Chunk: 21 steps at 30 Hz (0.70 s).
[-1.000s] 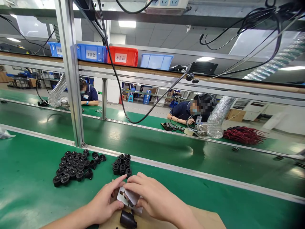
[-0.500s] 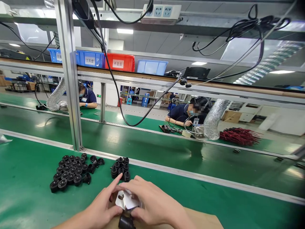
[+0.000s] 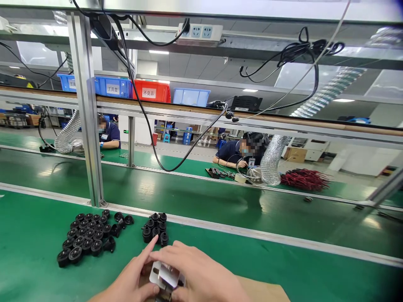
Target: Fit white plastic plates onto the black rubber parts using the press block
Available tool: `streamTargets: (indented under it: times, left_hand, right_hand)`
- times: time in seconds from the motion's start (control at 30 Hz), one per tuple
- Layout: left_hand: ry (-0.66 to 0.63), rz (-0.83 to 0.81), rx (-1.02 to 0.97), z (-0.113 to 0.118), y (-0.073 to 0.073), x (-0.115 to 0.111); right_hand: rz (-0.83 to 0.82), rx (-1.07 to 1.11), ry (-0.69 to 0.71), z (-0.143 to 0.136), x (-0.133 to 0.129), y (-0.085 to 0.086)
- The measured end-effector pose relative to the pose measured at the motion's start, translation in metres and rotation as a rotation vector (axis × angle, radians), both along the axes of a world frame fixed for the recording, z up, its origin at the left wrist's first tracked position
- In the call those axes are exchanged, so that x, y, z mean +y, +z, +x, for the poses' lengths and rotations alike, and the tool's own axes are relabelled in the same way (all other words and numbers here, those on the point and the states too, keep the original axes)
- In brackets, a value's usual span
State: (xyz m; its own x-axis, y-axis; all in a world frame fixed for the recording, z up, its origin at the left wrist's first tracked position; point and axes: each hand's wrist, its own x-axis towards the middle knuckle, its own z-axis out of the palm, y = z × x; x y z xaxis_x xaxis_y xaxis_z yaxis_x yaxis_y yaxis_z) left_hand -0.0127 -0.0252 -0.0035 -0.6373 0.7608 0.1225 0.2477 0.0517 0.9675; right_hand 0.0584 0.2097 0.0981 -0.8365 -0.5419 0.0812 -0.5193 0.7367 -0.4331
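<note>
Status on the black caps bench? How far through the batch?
Looks done: a small cluster of black parts stands set apart. In hand: left hand and right hand together grip a grey metal piece over the cardboard sheet. Left: the larger pile of black caps on the green mat, so likely well under half.

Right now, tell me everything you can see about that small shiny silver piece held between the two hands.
The small shiny silver metal piece looks like a flat, bent plate with a reflective, brushed surface and rounded corners. It is tilted, its bright face turned up toward the camera. The left hand pinches its left edge, index finger stretched above it; the right hand covers its right side. It sits low at the frame's bottom edge, above a brown cardboard sheet; its underside is hidden.
</note>
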Motion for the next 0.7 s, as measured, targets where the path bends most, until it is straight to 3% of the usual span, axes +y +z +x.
streamTargets:
  times: [0.13, 0.23, 0.33, 0.47, 0.57, 0.7]
  left_hand:
    - [0.033, -0.031, 0.057, -0.002, -0.004, -0.001]
    - [-0.007, 0.013, 0.036, -0.003, -0.003, 0.0]
    - [-0.022, 0.022, 0.034, -0.003, -0.002, 0.001]
    - [-0.013, 0.013, 0.057, -0.002, -0.003, 0.0]
    - [-0.023, 0.028, 0.044, 0.0, -0.001, 0.001]
    - [-0.043, 0.078, -0.025, 0.001, 0.002, 0.003]
  right_hand:
    - [0.068, 0.017, -0.093, -0.002, 0.0, -0.004]
    - [0.027, 0.018, -0.065, -0.002, -0.001, -0.007]
    - [0.042, 0.042, -0.123, -0.002, 0.0, -0.011]
    - [0.05, 0.059, -0.059, -0.003, -0.002, -0.013]
    - [0.104, 0.033, -0.143, -0.002, -0.004, -0.011]
    - [0.033, -0.009, -0.041, 0.001, -0.004, -0.006]
